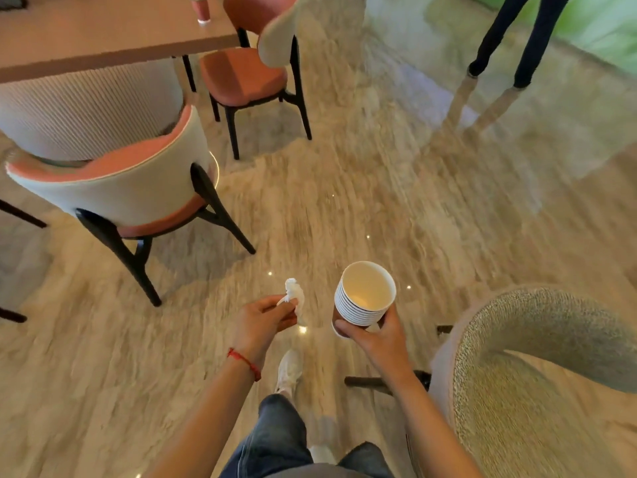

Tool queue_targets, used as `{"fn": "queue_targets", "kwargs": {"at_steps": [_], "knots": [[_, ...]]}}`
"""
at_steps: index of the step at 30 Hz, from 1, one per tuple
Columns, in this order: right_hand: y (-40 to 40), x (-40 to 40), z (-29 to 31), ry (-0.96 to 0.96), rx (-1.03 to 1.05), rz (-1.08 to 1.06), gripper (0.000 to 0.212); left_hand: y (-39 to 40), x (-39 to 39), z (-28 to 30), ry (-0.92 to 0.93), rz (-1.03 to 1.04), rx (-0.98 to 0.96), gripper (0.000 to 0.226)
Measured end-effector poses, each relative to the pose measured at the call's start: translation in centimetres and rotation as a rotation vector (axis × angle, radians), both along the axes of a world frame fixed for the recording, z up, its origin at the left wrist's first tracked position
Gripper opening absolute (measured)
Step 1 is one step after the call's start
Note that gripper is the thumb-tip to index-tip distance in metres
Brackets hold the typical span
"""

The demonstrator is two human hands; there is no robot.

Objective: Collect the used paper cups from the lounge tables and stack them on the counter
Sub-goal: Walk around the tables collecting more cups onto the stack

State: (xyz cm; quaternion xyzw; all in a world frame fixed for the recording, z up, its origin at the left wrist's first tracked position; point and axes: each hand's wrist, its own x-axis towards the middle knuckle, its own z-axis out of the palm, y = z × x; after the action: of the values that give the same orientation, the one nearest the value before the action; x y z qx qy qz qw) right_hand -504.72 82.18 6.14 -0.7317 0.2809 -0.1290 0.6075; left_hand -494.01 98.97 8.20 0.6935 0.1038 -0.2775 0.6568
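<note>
The right hand [374,334] curls its fingers and thumb around the base of a stack of paper cups [362,298], holding it tilted so the open mouth of the top cup faces up toward the camera (the many white rims show nested one inside another). Just to its left, level with it, the left hand [263,322] pinches a crumpled white tissue [294,294] between thumb and fingertips; a red cord bracelet [244,363] sits on that wrist. Below and between the two hands are the person's jeans [279,439] and a white shoe [289,369] on the glossy marbled floor [379,188].

To the right of the right hand, close by, stands a grey textured armchair [537,374]. Up and to the left of the left hand is a chair with an orange seat and white back [138,194], a second like it [251,74] beyond. Farthest off, at the upper left, a brown table [103,39] carries one more red paper cup [200,8], upright. Dark-trousered legs [517,36] stand at upper right.
</note>
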Motion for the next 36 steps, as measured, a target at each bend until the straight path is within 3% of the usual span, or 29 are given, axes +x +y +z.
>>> {"fn": "queue_targets", "kwargs": {"at_steps": [11, 19, 36], "knots": [[-5.8, 11.3, 0.2, 0.002, 0.058, -0.34, 0.073, -10.6, 15.8, 1.3, -0.054, -0.285, 0.004, 0.009], [-13.6, 11.4, -0.5, 0.036, 0.051, -0.645, 0.075, -23.1, 18.5, 0.7, 0.007, -0.554, -0.04, 0.007], [-36.7, 13.4, -0.1, 0.017, 0.087, -0.829, 0.072, -50.4, 21.3, 1.1, -0.036, -0.792, -0.011, 0.006]]}}
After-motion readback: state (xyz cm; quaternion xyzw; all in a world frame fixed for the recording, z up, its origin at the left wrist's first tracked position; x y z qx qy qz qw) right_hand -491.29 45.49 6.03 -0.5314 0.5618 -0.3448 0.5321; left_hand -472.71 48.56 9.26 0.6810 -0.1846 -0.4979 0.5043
